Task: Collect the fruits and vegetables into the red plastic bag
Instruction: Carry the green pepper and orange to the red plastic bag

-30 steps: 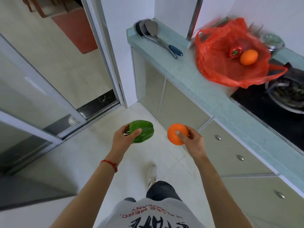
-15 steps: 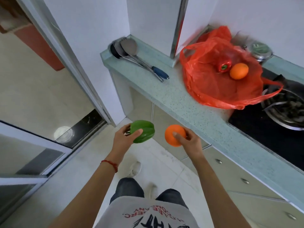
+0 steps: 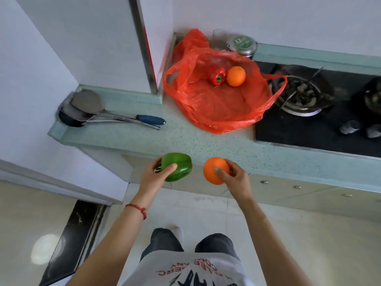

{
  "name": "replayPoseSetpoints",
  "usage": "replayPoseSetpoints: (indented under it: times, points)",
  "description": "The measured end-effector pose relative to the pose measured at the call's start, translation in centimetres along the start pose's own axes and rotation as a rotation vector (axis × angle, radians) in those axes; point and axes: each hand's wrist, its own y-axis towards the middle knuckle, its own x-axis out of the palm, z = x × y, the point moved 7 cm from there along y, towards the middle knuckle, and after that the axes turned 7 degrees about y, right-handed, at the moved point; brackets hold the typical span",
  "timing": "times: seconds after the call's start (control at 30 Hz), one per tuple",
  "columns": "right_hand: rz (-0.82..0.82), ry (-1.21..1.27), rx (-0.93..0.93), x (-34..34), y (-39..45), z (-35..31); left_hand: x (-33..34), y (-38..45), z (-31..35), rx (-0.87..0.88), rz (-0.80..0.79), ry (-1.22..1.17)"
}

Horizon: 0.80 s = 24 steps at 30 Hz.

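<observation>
Nearest the camera, the person's two forearms reach forward over the floor, short of the cabinet front. The left hand has its fingers curled round a green bell pepper, thumb across the top. The right hand cups an orange, its fingers wrapped over the fruit's upper side. Both items are held in the air, just below the near edge of the tabletop and beside one another without touching.

Farther back on the tabletop lies the red plastic bag, slumped with its mouth spread wide toward the viewer and one handle draped toward the stove. Inside it rest a red bell pepper and a second orange, just beside each other. To the left, ladles lie well apart from the bag.

Step in hand, as judged: carrying two items to the bag, with two already collected. The next move calls for lifting both hands over the tabletop edge and releasing each item inside the open mouth, deep enough that neither rolls back out over the limp film.
</observation>
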Motion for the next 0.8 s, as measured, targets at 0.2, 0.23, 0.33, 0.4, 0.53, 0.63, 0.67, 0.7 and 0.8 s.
replayPoseSetpoints:
  times: [0.2,0.23,0.33,0.4,0.53,0.63,0.67,0.7,0.8]
  points:
    - [0.134,0.020,0.008,-2.0,1.4,-0.4,2.3,3.4,2.8,0.053,-0.105,0.026]
    - [0.146,0.024,0.009,-2.3,1.8,-0.7,2.7,4.1,3.2,0.051,-0.117,0.022]
    - [0.172,0.032,-0.002,-3.0,3.8,-1.6,4.0,6.2,4.2,0.051,-0.129,0.002]
    - [0.168,0.028,-0.009,-3.4,5.4,-2.2,5.0,7.6,5.0,0.054,-0.141,-0.014]
    - [0.127,0.034,-0.033,-4.1,9.7,-3.7,7.1,10.4,6.9,0.068,-0.139,-0.020]
    - [0.105,0.037,-0.021,-4.9,13.4,-4.7,8.6,12.6,8.8,0.088,-0.111,0.000]
    - [0.105,0.034,-0.020,-5.3,14.6,-5.2,9.2,13.4,9.5,0.100,-0.105,0.007]
    - [0.109,0.029,-0.018,-5.7,15.8,-5.5,9.7,14.3,10.1,0.103,-0.097,0.008]
    - [0.104,0.007,-0.022,-6.5,19.1,-6.8,10.9,16.6,11.5,0.074,-0.083,-0.061]
